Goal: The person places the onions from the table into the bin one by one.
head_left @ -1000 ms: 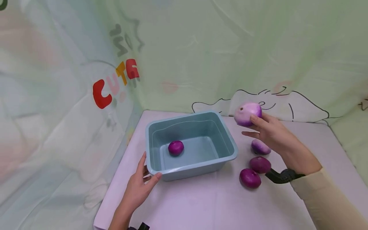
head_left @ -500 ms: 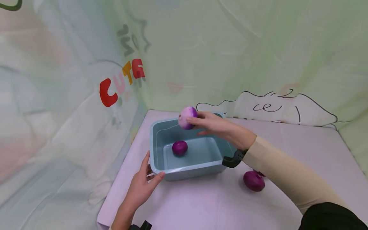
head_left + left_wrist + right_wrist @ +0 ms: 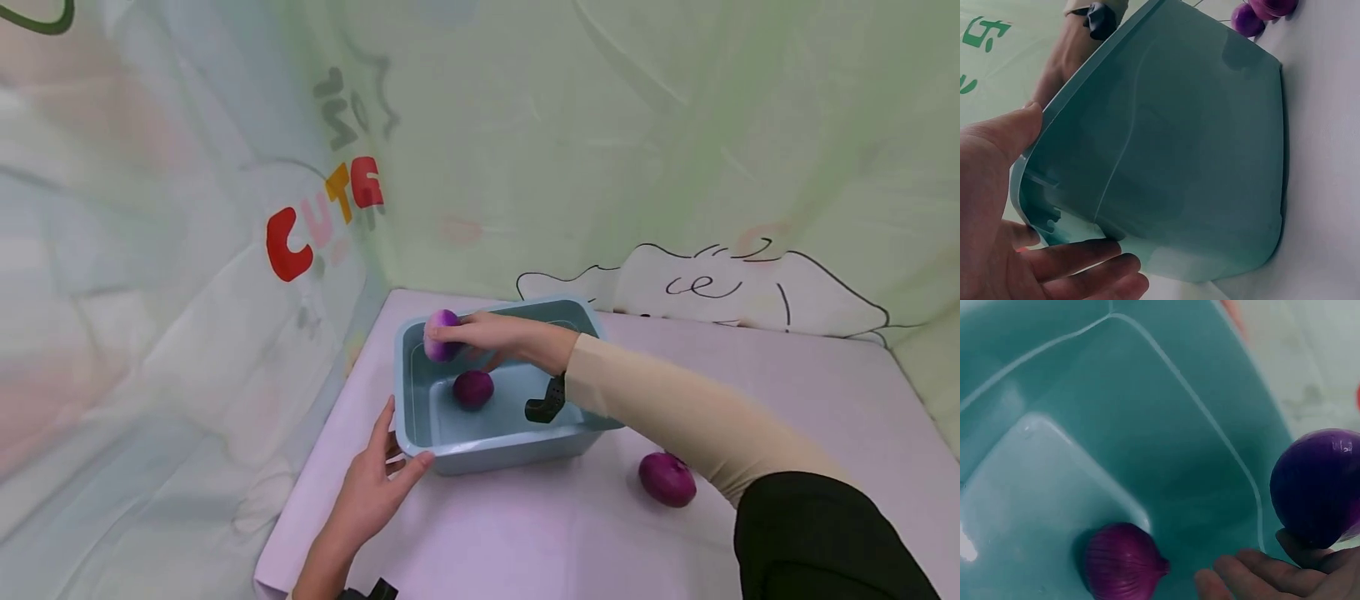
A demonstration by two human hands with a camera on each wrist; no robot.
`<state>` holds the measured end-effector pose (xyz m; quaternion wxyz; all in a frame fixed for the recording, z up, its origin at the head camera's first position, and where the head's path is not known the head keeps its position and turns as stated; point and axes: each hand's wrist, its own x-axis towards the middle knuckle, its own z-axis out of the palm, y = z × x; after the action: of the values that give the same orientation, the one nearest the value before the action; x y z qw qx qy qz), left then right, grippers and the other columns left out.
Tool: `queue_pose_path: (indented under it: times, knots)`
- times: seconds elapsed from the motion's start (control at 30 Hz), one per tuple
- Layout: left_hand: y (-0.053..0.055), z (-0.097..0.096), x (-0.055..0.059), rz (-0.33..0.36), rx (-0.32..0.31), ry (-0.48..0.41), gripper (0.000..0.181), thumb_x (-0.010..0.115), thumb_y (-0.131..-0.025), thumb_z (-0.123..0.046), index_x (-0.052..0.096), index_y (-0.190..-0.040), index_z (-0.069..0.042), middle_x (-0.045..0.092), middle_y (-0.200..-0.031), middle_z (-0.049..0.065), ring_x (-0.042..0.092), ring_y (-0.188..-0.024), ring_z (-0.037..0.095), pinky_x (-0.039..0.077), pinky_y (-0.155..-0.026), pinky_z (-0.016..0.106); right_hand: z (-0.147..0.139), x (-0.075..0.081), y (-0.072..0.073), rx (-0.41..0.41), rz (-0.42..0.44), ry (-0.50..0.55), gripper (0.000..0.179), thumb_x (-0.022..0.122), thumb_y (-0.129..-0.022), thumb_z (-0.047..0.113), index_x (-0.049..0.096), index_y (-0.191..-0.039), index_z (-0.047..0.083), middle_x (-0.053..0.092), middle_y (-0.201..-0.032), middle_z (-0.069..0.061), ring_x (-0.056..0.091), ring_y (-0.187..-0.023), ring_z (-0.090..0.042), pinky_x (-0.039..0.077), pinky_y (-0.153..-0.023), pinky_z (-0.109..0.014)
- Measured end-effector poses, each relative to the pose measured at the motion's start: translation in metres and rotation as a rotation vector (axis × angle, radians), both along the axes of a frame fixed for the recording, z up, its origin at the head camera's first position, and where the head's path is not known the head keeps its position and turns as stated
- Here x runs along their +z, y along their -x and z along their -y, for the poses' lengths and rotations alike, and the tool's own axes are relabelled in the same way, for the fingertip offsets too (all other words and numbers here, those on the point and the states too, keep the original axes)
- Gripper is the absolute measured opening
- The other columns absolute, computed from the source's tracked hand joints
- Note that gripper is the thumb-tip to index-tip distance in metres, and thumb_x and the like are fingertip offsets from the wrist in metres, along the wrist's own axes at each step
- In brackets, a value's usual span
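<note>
My right hand [image 3: 491,332] holds a purple-and-white onion [image 3: 442,335] inside the back left part of the blue plastic bin [image 3: 510,450], between thumb and fingers. In the right wrist view that onion [image 3: 1316,487] shows dark purple beside the bin's wall. Another onion [image 3: 473,389], deep purple, lies on the bin floor just below my right hand. At the near left corner of the bin, my left hand [image 3: 375,483] grips the rim. The left wrist view shows its thumb [image 3: 1019,128] on the rim and several fingers [image 3: 1079,257] along the outer wall.
On the white-covered table [image 3: 517,533], a purple onion [image 3: 667,479] lies right of the bin, partly behind my right sleeve [image 3: 675,400]. More onions [image 3: 1272,6] show at the top of the left wrist view. A printed curtain [image 3: 525,167] hangs behind and at the left.
My right hand has carried the pale onion leftward from right of the bin, across it and down into its back left part. My left hand stays at the near left corner.
</note>
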<state>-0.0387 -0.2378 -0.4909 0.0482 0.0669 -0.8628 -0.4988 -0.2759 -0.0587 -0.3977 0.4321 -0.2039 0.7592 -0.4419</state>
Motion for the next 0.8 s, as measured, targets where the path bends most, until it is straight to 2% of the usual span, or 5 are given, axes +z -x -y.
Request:
queue_pose_path:
  times: [0.13, 0.37, 0.53, 0.8]
  knots:
    - [0.000, -0.001, 0.000, 0.011, 0.011, 0.004, 0.101, 0.075, -0.093, -0.054, 0.015, -0.168, -0.026, 0.059, -0.144, 0.013, 0.066, -0.120, 0.026, 0.055, -0.097, 0.050, 0.012, -0.012, -0.003, 0.002, -0.008, -0.055, 0.107, 0.069, -0.088, 0.069, 0.031, -0.159, -0.001, 0.040, -0.157, -0.020, 0.045, -0.139, -0.046, 0.044, -0.106, -0.063]
    - [-0.001, -0.001, 0.000, 0.010, 0.002, 0.001, 0.100, 0.073, -0.094, -0.056, 0.013, -0.168, -0.026, 0.057, -0.146, 0.016, 0.065, -0.121, 0.029, 0.054, -0.097, 0.053, 0.027, -0.027, -0.007, 0.021, -0.102, -0.137, 0.103, 0.067, -0.089, 0.070, 0.037, -0.155, -0.003, 0.049, -0.149, -0.020, 0.053, -0.131, -0.043, 0.045, -0.106, -0.061]
    - [0.000, -0.002, 0.001, 0.024, 0.011, -0.013, 0.101, 0.074, -0.093, -0.056, 0.013, -0.168, -0.027, 0.057, -0.146, 0.014, 0.065, -0.121, 0.028, 0.054, -0.098, 0.053, 0.035, -0.036, -0.011, 0.022, -0.161, -0.155, 0.102, 0.065, -0.089, 0.072, 0.040, -0.154, -0.004, 0.052, -0.146, -0.020, 0.054, -0.130, -0.041, 0.044, -0.107, -0.060]
    - [0.000, -0.002, -0.001, -0.001, 0.003, 0.006, 0.099, 0.074, -0.095, -0.053, 0.015, -0.168, -0.023, 0.059, -0.144, 0.016, 0.065, -0.121, 0.029, 0.054, -0.096, 0.053, 0.037, -0.035, -0.014, 0.052, -0.244, -0.202, 0.107, 0.061, -0.088, 0.078, 0.037, -0.158, 0.000, 0.047, -0.154, -0.019, 0.050, -0.136, -0.037, 0.039, -0.112, -0.059]
